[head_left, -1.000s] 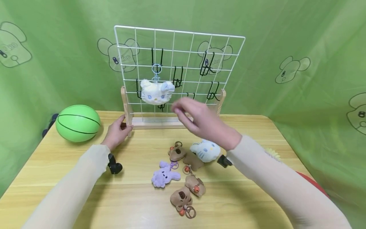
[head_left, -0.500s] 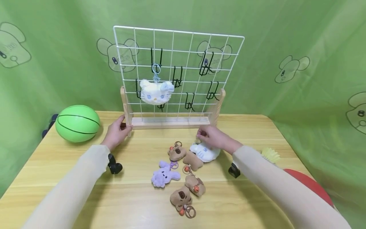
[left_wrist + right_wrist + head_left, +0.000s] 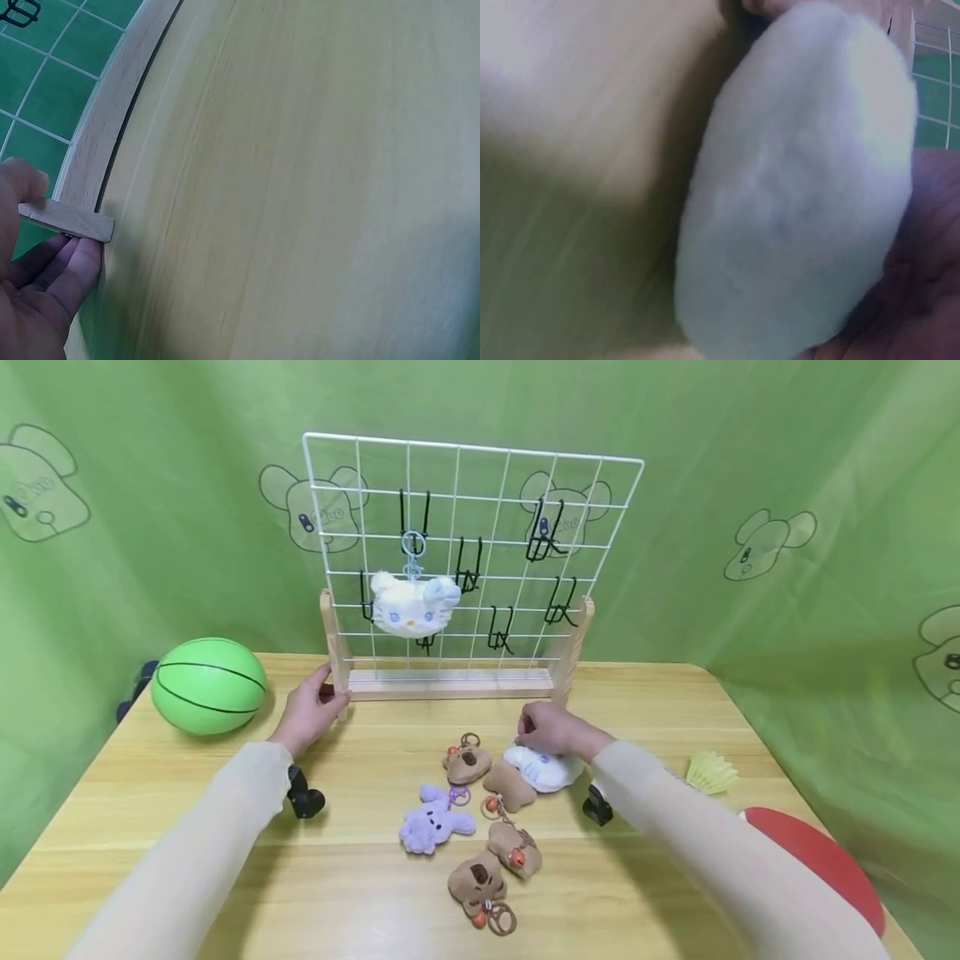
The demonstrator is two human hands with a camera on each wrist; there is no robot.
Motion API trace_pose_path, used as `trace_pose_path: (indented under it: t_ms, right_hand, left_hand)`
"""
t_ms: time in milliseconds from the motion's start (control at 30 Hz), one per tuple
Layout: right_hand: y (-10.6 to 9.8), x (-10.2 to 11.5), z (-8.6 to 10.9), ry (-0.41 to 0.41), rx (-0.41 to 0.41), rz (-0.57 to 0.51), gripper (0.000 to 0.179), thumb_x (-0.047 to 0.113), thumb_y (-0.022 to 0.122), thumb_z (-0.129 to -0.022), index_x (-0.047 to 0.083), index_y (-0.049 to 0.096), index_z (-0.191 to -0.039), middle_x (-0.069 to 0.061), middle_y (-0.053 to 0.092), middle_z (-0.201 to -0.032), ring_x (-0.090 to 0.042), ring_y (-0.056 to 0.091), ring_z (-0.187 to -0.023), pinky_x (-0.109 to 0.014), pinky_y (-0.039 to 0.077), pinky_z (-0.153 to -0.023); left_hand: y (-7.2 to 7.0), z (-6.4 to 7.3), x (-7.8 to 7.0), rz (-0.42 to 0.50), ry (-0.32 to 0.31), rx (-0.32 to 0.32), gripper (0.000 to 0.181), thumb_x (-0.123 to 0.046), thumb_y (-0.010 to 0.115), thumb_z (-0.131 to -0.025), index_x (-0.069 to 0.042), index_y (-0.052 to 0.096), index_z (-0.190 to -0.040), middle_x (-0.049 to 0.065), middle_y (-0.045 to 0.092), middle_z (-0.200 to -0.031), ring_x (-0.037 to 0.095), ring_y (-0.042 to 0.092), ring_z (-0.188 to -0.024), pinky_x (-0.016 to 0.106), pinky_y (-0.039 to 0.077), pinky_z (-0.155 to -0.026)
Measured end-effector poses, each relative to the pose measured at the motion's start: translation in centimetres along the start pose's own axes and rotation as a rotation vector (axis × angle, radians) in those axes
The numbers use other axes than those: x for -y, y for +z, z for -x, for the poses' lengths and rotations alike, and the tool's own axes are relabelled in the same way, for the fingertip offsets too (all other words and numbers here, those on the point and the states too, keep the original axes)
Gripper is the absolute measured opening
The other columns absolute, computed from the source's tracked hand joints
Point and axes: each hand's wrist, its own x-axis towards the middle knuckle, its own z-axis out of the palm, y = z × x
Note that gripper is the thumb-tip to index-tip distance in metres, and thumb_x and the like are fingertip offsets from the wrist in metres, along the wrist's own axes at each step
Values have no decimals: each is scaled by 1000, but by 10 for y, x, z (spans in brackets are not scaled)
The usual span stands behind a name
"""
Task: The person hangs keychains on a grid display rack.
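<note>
Two hands busy at a wood-grain counter [image 3: 360,893]. Left hand [image 3: 306,710] pinches the pale wooden foot [image 3: 71,217] at the left end of a white wire-grid rack with a wooden base [image 3: 450,686], near the back edge. Right hand [image 3: 555,729] has just come down from the grid to a white, blue-eyed plush cat-head keychain [image 3: 551,772], right of the counter's middle; fingers curled at its top, pinching, though whether ring or fabric, cannot tell. A similar white plush cat head on a pale-blue ring [image 3: 416,608] hangs from the grid. My reading: attention has passed from the hung piece to this one, not yet hung. Brown plush bear keychains [image 3: 476,883] and a lilac plush keychain [image 3: 429,827] lie toward the front edge.
</note>
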Motion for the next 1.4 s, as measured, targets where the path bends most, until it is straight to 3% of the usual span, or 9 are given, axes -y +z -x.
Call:
trace_pose_path:
  t_ms: [200, 300, 400, 567, 733, 933, 1067, 1267, 1400]
  right_hand:
    - [0, 4, 2, -9, 30, 69, 13, 8, 63, -100, 1, 67, -91, -9, 68, -84, -17, 59, -76, -29, 52, -73]
    - [-1, 2, 3, -51, 16, 87, 12, 8, 60, -102, 0, 66, -95, -11, 69, -89, -19, 62, -81, -34, 57, -78]
    - [-3, -3, 6, -117, -25, 38, 10, 5, 58, -102, -1, 62, -96, -12, 67, -89, -19, 60, -81, -34, 56, -78]
    - [-4, -20, 9, -194, -81, -119, 9, 1, 62, -100, -5, 66, -104, -14, 73, -84, -13, 61, -70, -24, 51, -66]
    - [-4, -33, 14, -182, -116, -179, 17, 3, 64, -100, -6, 73, -111, -15, 79, -93, -17, 71, -81, -25, 58, -77]
    - [-3, -38, 21, -136, -169, -247, 15, 9, 56, -105, -2, 68, -104, -15, 72, -92, -15, 61, -82, -27, 52, -77]
    - [-1, -41, 23, -113, -174, -339, 17, 9, 52, -107, -4, 63, -108, -19, 72, -97, -16, 65, -87, -29, 54, -83]
    - [-2, -45, 29, -55, -167, -487, 24, 13, 47, -110, -5, 58, -119, -15, 69, -95, -15, 63, -86, -23, 55, -80]
    - [-4, -44, 33, -66, -188, -554, 24, 12, 44, -111, -6, 56, -121, -13, 70, -93, -12, 63, -82, -22, 56, -76]
  left_hand:
    - [0, 0, 0, 3, 6, -6, 66, -15, 56, -106, -1, 29, -163, 37, 62, -135, 45, 66, -118, 37, 60, -91]
    - [0, 0, 1, 2, 7, -7, 65, -15, 56, -106, -1, 29, -163, 37, 62, -135, 44, 66, -118, 35, 60, -89]
    - [1, 0, 0, -1, 10, -13, 65, -15, 57, -106, 0, 30, -163, 37, 63, -133, 43, 66, -117, 33, 59, -89]
    - [1, -1, 1, -3, 13, -16, 65, -14, 57, -105, 0, 30, -162, 36, 65, -129, 41, 67, -113, 29, 58, -86]
    - [1, -1, 1, -4, 15, -18, 65, -14, 57, -105, 1, 31, -162, 37, 65, -128, 41, 67, -113, 27, 58, -84]
    - [2, -2, 2, -7, 5, -19, 65, -15, 56, -105, 0, 30, -163, 36, 64, -129, 41, 66, -113, 23, 56, -81]
    - [2, -2, 3, -9, -2, -14, 66, -14, 56, -105, 0, 29, -163, 36, 64, -129, 41, 66, -114, 25, 56, -81]
    - [3, -3, 3, -11, -9, -9, 66, -14, 56, -105, 0, 28, -163, 36, 64, -130, 42, 65, -116, 29, 58, -85]
    - [3, -2, 3, -14, -10, -12, 66, -15, 56, -105, 1, 28, -163, 36, 63, -131, 43, 65, -118, 35, 59, -90]
